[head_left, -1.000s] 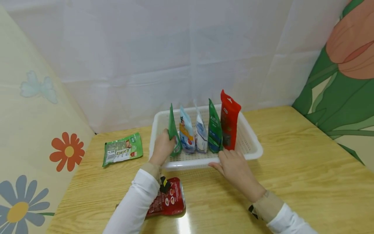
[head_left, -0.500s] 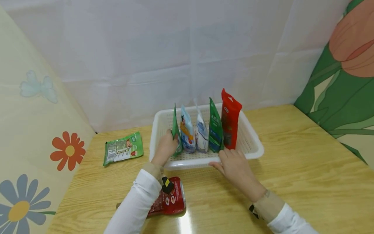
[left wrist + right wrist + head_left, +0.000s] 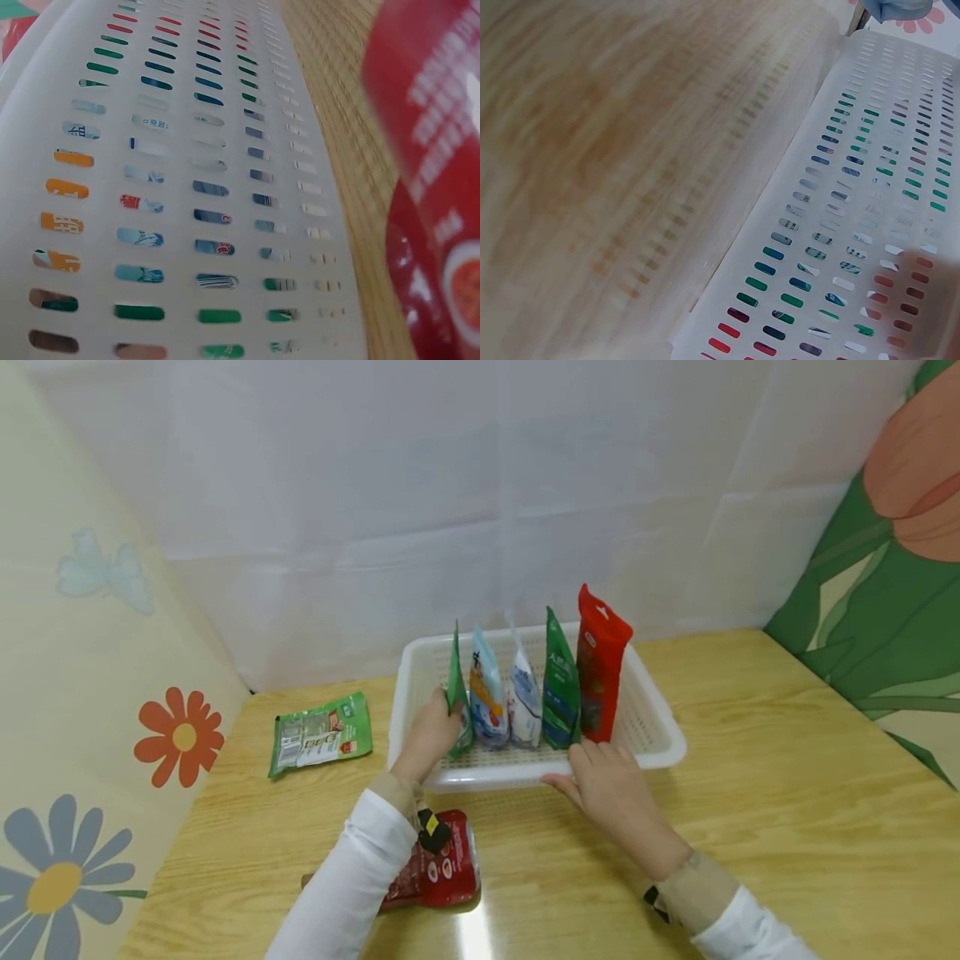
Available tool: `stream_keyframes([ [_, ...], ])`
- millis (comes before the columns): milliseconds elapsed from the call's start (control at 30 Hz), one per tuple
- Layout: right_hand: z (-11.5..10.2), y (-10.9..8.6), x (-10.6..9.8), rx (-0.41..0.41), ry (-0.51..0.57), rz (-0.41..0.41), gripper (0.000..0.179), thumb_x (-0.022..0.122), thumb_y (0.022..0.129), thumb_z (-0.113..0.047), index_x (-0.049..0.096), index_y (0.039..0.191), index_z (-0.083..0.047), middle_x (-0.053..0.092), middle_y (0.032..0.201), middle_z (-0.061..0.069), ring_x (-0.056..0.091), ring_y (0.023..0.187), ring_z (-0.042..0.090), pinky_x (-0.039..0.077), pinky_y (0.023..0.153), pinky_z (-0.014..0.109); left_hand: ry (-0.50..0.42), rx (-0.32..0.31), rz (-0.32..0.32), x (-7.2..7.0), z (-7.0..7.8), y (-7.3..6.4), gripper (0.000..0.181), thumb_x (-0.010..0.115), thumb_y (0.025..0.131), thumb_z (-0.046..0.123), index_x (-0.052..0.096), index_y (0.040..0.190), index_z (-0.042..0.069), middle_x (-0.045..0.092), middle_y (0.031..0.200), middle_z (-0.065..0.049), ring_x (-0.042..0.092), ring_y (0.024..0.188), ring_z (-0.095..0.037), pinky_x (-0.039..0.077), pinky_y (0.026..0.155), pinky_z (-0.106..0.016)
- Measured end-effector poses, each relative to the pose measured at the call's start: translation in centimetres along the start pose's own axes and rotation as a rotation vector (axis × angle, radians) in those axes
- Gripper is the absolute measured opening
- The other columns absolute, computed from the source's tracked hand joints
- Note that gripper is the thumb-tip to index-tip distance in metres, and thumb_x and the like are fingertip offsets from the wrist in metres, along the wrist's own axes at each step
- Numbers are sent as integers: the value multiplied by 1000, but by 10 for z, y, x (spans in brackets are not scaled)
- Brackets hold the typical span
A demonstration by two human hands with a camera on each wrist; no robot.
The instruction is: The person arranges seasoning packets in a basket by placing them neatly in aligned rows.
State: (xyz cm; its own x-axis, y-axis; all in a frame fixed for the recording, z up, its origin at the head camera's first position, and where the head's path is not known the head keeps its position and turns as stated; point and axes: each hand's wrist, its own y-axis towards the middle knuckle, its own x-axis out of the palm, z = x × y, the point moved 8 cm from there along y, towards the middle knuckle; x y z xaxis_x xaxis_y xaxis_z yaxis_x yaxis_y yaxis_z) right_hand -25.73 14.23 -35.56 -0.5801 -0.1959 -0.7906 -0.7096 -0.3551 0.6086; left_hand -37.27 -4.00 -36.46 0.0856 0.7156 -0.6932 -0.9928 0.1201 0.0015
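My left hand (image 3: 431, 731) reaches over the front left of a white plastic basket (image 3: 487, 779) and pinches the near edge of a green snack pouch (image 3: 456, 672) standing inside it. To its right stand a light-blue pouch (image 3: 489, 697), a white-and-blue pouch (image 3: 525, 702), a darker green pouch (image 3: 560, 685) and a tall red bag (image 3: 602, 668) in a row. The basket's front rim is gripped by my right hand (image 3: 611, 785), thumb outside. Both wrist views show the slotted basket wall (image 3: 103, 217), with the pouches' colours behind the slots.
A green pouch (image 3: 322, 735) lies flat on the wooden table (image 3: 787, 793), left of the basket. In front, a red pouch (image 3: 453, 868) lies partly under my left forearm. A white cloth (image 3: 337, 485) hangs behind, and patterned panels stand at both sides.
My left hand has shifted the green pouch slightly right, nearer the light-blue one, and it stands straighter. The right hand keeps its place on the rim. The head view has turned slightly.
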Motion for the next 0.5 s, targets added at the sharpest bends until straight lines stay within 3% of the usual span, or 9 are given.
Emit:
stream_keyframes([
  [500, -1, 1, -4, -4, 7, 3, 68, 7, 94, -61, 42, 71, -7, 35, 61, 2, 37, 56, 20, 28, 56, 28, -6, -40, -118, 4, -6, 3, 44, 40, 101, 19, 33, 137, -5, 59, 118, -26, 62, 104, -34, 55, 81, -41],
])
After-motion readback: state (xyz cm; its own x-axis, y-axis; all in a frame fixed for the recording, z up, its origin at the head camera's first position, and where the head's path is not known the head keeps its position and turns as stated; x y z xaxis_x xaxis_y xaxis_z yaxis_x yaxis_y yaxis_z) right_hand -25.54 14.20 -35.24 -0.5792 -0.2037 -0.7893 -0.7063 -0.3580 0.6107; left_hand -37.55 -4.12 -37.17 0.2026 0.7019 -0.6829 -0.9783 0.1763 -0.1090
